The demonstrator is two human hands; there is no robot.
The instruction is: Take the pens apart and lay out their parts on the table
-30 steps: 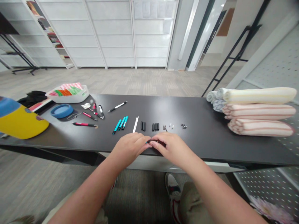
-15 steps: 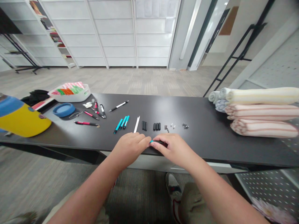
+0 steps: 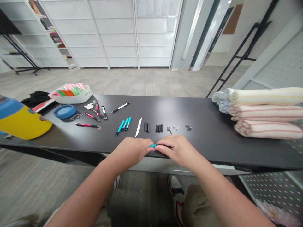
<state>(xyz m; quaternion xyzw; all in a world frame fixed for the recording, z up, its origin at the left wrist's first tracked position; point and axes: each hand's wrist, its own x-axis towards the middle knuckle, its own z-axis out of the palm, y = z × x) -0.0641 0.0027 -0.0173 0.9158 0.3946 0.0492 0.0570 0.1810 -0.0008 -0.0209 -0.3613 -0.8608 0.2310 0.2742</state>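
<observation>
Between my two hands, near the table's front edge, is a pen with a turquoise barrel [image 3: 152, 145]. My left hand [image 3: 134, 150] is closed round its turquoise end; my right hand [image 3: 176, 148] pinches the dark end, most of which the fingers hide. Just beyond lie turquoise pen barrels [image 3: 123, 125], thin white refills [image 3: 138, 127], slim black pen parts [image 3: 146, 127] and wider black grips [image 3: 159, 128]. Farther right are small springs [image 3: 169, 129], small whitish tips [image 3: 175, 127] and a little heap of shiny metal pieces [image 3: 188, 127].
On the dark table [image 3: 170, 108], red and black pens [image 3: 92, 117] lie at left by a blue round dish [image 3: 64, 111] and a white basket [image 3: 73, 94]. A yellow and blue object [image 3: 21, 118] stands far left. Rolled striped towels [image 3: 265, 113] are stacked at right.
My hands have drawn slightly apart, and more of the turquoise barrel shows between them. My left hand has shifted a little down and left. The parts on the table lie as before.
</observation>
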